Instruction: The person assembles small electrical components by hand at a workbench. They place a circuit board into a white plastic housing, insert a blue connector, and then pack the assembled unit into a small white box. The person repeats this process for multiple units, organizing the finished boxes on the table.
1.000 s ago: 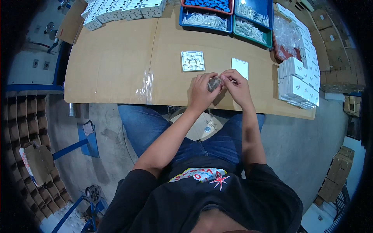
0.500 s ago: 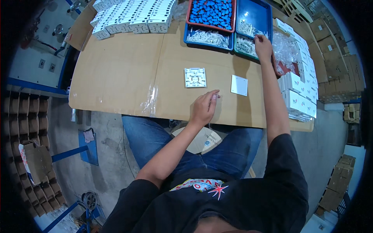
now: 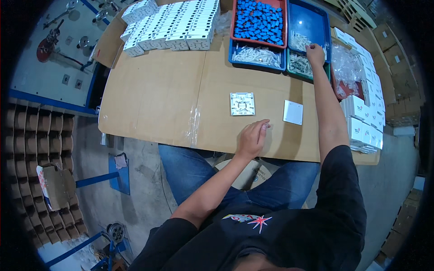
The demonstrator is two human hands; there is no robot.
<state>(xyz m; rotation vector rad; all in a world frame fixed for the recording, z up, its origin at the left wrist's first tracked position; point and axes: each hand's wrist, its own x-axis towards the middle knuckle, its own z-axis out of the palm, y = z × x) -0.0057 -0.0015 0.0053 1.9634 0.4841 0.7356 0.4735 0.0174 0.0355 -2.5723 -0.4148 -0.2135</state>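
Note:
At the table's near edge rests my left hand (image 3: 251, 141), fingers curled and drawn together; what they hold, if anything, is hidden. Just beyond it lies a square white frame-like plate (image 3: 242, 104) with metal fittings and a central opening. A plain white square cover (image 3: 293, 112) lies to its right. My right arm stretches forward, and my right hand (image 3: 316, 55) is closed in a pinch over the blue tray (image 3: 308, 19) of small whitish parts (image 3: 300, 41). Whatever is between its fingertips is too small to make out.
Blue pieces fill a red tray (image 3: 233, 31); pale slender parts fill a blue tray (image 3: 257, 69) and a green tray (image 3: 309, 78). White boxed units (image 3: 190, 27) stand at the far left. White boxes (image 3: 361, 108) and clear plastic bags (image 3: 346, 65) line the right.
The whole scene has shifted right and slightly down in the picture. My right hand stays at the small-parts trays, and my left hand keeps its place on the table edge.

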